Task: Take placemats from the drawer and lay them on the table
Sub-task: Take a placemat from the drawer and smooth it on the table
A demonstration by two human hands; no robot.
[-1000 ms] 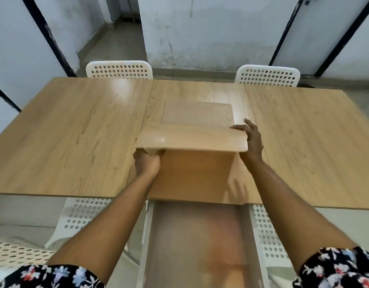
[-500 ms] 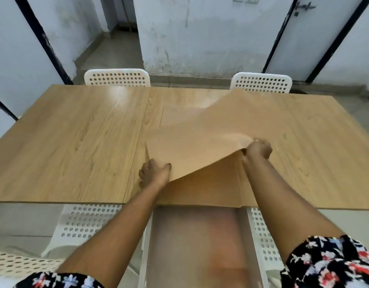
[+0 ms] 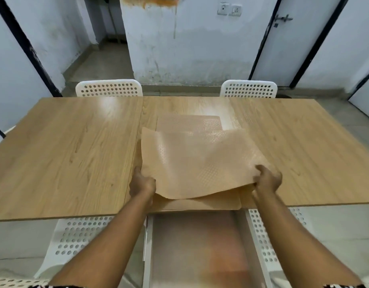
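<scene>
A person's two hands held a tan placemat (image 3: 198, 161) above the near middle of the wooden bench (image 3: 71, 154), seen from a head-worn camera. The left hand (image 3: 142, 182) gripped the mat's near left corner, its fingers curled under the sheet and its thumb against the edge; the right hand (image 3: 268, 179) gripped the near right corner the same way, fingers closed round the edge. Between the two hands the mat's near edge sagged in a shallow curve, clear of the bench, while its far edge lay lower, towards the bench top.

A second placemat (image 3: 200, 203) lay flat beneath the held one, its near edge level with the bench's near edge and its right corner just beside the right hand. A third placemat (image 3: 189, 121) lay flat beyond the held mat, towards the far edge of the bench, partly covered by it.

To the left and right of the mats the bench top showed wide bare wood. Below the bench's near edge an open drawer (image 3: 197, 248) stood pulled out between the two forearms, with a blurred reddish-brown lining. Two white perforated chairs (image 3: 108, 88) stood at the bench's far side, and more white perforated seats (image 3: 75, 238) showed under its near edge, either side of the drawer.
</scene>
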